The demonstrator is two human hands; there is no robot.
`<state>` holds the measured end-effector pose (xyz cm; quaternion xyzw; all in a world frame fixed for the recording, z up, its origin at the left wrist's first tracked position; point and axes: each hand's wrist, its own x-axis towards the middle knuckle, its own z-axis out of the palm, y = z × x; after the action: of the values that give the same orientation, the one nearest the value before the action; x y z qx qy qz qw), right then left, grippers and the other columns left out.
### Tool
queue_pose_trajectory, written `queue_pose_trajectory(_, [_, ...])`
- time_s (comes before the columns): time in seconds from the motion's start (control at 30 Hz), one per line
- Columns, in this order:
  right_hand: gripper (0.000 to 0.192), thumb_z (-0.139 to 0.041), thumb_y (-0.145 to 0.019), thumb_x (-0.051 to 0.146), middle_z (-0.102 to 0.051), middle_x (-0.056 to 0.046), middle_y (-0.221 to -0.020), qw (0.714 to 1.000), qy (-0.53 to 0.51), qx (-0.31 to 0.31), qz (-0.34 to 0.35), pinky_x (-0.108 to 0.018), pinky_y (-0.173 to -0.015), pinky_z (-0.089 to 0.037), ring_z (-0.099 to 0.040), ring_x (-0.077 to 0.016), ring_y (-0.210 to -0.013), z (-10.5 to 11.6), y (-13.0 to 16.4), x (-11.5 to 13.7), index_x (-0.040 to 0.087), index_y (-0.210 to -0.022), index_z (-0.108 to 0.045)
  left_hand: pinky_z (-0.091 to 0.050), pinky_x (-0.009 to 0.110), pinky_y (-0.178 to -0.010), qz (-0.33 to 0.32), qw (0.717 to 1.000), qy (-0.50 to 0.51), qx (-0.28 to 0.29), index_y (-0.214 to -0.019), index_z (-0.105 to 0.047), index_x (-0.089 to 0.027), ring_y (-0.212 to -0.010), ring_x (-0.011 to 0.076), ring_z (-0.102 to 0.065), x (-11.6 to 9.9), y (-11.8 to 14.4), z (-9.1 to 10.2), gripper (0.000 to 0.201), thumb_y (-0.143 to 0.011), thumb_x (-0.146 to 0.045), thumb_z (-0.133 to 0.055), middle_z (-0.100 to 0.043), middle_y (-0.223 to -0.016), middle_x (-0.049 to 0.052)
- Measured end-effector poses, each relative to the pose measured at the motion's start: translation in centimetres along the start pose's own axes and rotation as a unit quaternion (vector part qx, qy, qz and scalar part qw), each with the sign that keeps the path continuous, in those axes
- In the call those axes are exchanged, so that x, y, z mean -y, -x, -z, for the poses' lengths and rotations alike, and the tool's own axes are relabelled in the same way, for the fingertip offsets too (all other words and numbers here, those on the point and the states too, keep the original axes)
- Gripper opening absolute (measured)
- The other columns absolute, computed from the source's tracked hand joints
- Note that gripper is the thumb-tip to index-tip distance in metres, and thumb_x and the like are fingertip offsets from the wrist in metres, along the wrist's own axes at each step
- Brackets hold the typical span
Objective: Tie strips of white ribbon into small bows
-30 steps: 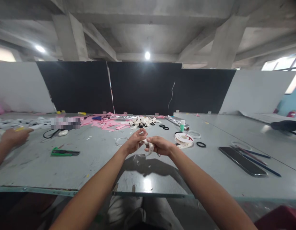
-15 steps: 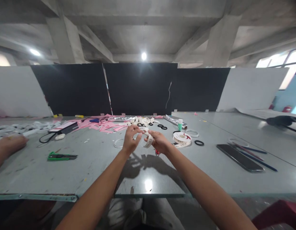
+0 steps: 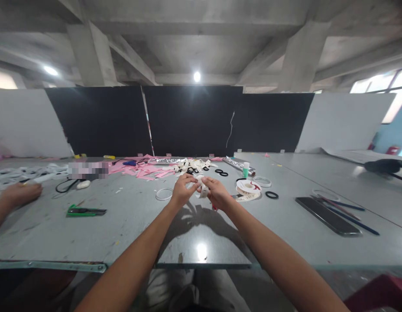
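My left hand (image 3: 183, 190) and my right hand (image 3: 217, 193) meet above the middle of the grey table (image 3: 129, 225), both pinching a short white ribbon strip (image 3: 203, 190) between their fingertips. A small red piece (image 3: 214, 207) shows under my right hand. Just right of my right hand lies a ribbon roll (image 3: 248, 187), white with red print. A white ring (image 3: 164, 194) lies on the table left of my left hand.
Another person's hand (image 3: 21, 193) rests at the far left. Green cutters (image 3: 85, 211), pink paper scraps (image 3: 145, 169), a heap of white ribbon pieces (image 3: 194, 164), black rings (image 3: 271, 195), a glue stick (image 3: 245, 169), a phone (image 3: 327, 215) and pencils (image 3: 353, 214) lie around.
My left hand, fingers spread half a second ago, has closed back onto the ribbon strip at my right hand. The view has shifted slightly.
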<state>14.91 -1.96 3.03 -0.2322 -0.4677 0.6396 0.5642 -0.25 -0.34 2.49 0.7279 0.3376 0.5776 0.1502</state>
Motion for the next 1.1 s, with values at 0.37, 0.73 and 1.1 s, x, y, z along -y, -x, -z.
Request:
queue_pose_trajectory(0.37, [0.026,-0.077,-0.066,0.029,-0.066,-0.002,-0.081,1.000,-0.005,-0.015,-0.002,-0.024,-0.070,-0.054,-0.061,-0.0096,-0.067,0.2,-0.4,-0.3,0.015,-0.083,-0.063,-0.033,0.022,-0.061,0.101,0.992,0.074,-0.001,-0.063,-0.058,-0.017,-0.067,0.0112,-0.046,1.1,0.0,-0.6,0.022,-0.070,-0.036,-0.065,-0.054,-0.072,-0.001])
queue_pose_trajectory(0.73, [0.037,-0.077,-0.059,0.019,-0.070,-0.002,-0.081,1.000,0.016,-0.007,0.005,-0.023,-0.074,-0.050,-0.065,-0.0119,-0.074,0.5,-0.6,-0.3,0.016,-0.094,-0.065,-0.036,0.022,-0.063,0.120,0.987,0.104,-0.030,-0.062,-0.055,-0.016,-0.066,0.0106,-0.045,1.8,-0.2,-0.6,0.024,-0.074,-0.036,-0.061,-0.050,-0.069,-0.002])
queue_pose_trajectory(1.1, [0.042,-0.077,-0.056,0.022,-0.068,0.001,-0.074,0.999,0.017,-0.047,0.006,-0.024,-0.067,-0.051,-0.062,-0.0109,-0.066,0.3,-0.8,-0.5,0.018,-0.094,-0.059,-0.039,0.023,-0.069,0.141,0.981,0.133,-0.008,-0.065,-0.060,-0.015,-0.069,0.0111,-0.049,1.5,0.0,-0.7,0.026,-0.070,-0.039,-0.066,-0.055,-0.071,-0.001])
